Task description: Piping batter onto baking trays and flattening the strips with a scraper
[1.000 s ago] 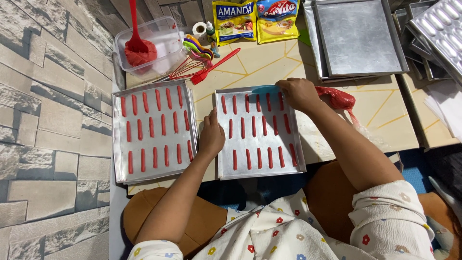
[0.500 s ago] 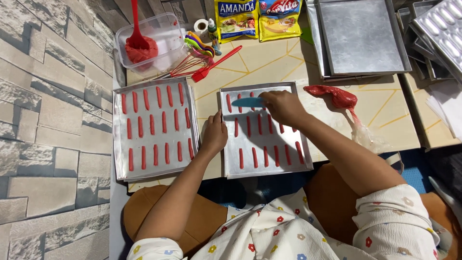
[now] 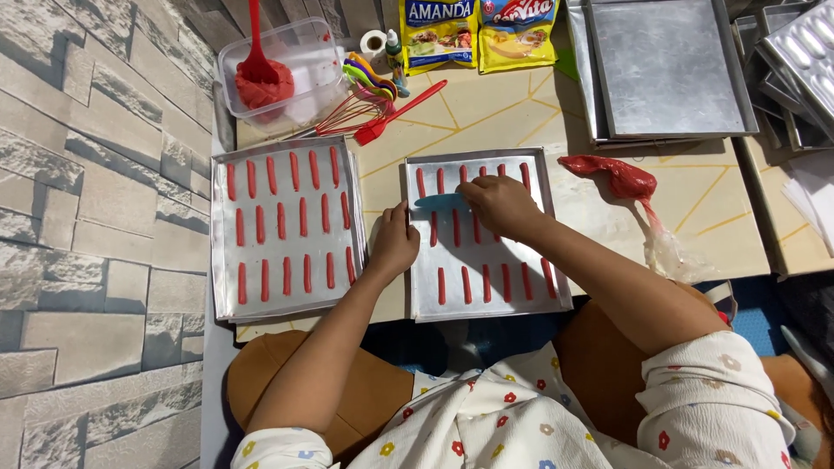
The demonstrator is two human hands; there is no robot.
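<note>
The left hand (image 3: pixel 393 246) is pinching the left rim of the tray (image 3: pixel 486 300) on the bench (image 3: pixel 486 113); the right hand (image 3: pixel 501 204) is gripping a blue scraper (image 3: pixel 441 201) over soft, smearable red strips (image 3: pixel 465 284). Thin and stiff, the tray looks best held at its rims.
</note>
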